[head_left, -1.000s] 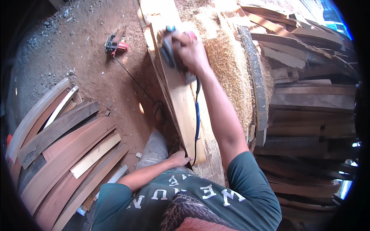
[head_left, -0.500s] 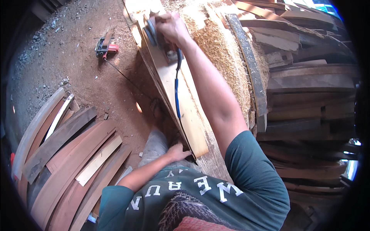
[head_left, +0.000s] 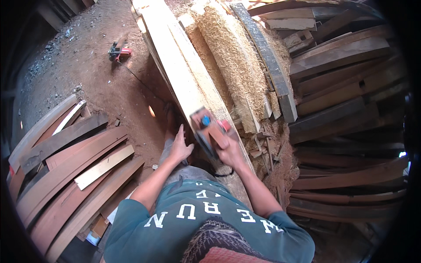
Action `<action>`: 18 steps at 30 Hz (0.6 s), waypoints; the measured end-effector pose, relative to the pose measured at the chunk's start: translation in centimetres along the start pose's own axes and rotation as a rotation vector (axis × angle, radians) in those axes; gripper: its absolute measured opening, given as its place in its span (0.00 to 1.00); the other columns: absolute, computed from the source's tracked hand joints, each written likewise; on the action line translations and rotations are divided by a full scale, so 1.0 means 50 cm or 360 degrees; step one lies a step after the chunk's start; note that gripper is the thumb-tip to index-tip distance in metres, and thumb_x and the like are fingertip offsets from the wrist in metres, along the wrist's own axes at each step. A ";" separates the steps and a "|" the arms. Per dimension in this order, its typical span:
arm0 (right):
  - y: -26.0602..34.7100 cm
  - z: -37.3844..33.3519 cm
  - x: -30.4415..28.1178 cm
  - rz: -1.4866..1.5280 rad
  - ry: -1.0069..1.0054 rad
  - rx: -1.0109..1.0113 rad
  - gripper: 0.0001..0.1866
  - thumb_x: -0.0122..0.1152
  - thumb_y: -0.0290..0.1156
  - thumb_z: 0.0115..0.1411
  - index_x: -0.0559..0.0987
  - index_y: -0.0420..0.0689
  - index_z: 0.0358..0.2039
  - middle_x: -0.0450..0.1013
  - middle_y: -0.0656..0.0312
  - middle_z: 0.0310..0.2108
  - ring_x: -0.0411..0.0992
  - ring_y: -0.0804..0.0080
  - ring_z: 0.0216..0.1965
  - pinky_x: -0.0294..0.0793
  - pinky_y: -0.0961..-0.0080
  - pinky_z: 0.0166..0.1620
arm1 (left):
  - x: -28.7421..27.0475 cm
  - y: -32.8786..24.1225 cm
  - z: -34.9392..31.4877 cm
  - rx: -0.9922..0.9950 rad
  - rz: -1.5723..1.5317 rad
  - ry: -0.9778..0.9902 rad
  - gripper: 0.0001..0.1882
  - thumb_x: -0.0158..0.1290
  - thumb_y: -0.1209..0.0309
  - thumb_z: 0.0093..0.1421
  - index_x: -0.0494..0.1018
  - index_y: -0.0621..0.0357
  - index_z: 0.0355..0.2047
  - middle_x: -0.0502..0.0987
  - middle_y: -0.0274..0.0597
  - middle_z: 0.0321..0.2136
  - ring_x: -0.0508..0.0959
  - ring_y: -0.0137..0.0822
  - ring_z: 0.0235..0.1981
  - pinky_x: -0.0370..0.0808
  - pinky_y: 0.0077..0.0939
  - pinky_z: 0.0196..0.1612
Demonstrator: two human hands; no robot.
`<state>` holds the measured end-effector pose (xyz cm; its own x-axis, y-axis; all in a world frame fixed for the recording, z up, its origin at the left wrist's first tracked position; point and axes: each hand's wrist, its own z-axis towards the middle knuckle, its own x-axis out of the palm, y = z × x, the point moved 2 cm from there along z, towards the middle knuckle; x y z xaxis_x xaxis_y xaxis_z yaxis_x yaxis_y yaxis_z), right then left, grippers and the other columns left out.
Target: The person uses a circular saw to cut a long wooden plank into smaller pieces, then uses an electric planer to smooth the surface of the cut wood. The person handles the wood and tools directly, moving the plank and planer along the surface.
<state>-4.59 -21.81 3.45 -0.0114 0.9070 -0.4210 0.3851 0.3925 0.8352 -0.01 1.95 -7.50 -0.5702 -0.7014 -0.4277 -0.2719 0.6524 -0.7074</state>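
On the board (head_left: 175,57), near end — my right hand (head_left: 232,154) grips the power planer (head_left: 209,129); left hand (head_left: 180,148) empty, spread, just off the left edge.

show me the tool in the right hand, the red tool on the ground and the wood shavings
held power tool (head_left: 215,133): head view, on its brown handle
red tool (head_left: 124,53): head view, on its red housing
wood shavings (head_left: 230,55): head view, middle of the heap
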 end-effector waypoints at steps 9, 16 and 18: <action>-0.092 -0.252 -0.119 0.0159 -0.0375 0.0276 0.18 0.72 0.24 0.58 0.82 0.35 0.49 0.85 0.54 0.45 0.83 0.67 0.48 0.81 0.67 0.53 | 0.022 -0.124 -0.030 0.0220 -0.0053 -0.0411 0.59 0.72 0.68 0.51 0.49 0.52 0.78 0.73 0.63 0.64 0.74 0.62 0.64 0.73 0.52 0.67; -0.102 -0.229 -0.175 0.0438 -0.0543 0.0302 0.17 0.69 0.21 0.58 0.83 0.34 0.48 0.82 0.61 0.41 0.79 0.74 0.43 0.78 0.71 0.50 | -0.204 -0.383 -0.174 0.0731 -0.0429 -0.0733 0.55 0.82 0.55 0.48 0.68 0.65 0.70 0.82 0.47 0.57 0.81 0.35 0.53 0.79 0.36 0.60; -0.117 -0.219 -0.181 0.0393 -0.0524 0.0333 0.17 0.69 0.21 0.58 0.83 0.35 0.49 0.82 0.61 0.42 0.79 0.74 0.43 0.78 0.70 0.50 | -0.267 -0.448 -0.161 0.0910 -0.0843 -0.0882 0.50 0.81 0.54 0.51 0.68 0.67 0.66 0.83 0.48 0.53 0.83 0.36 0.50 0.81 0.34 0.57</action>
<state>-16.83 -30.63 6.25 0.3849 0.8594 -0.3364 0.5178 0.1006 0.8496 7.47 -1.00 18.57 0.0062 -0.9972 -0.0750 0.1144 0.0752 -0.9906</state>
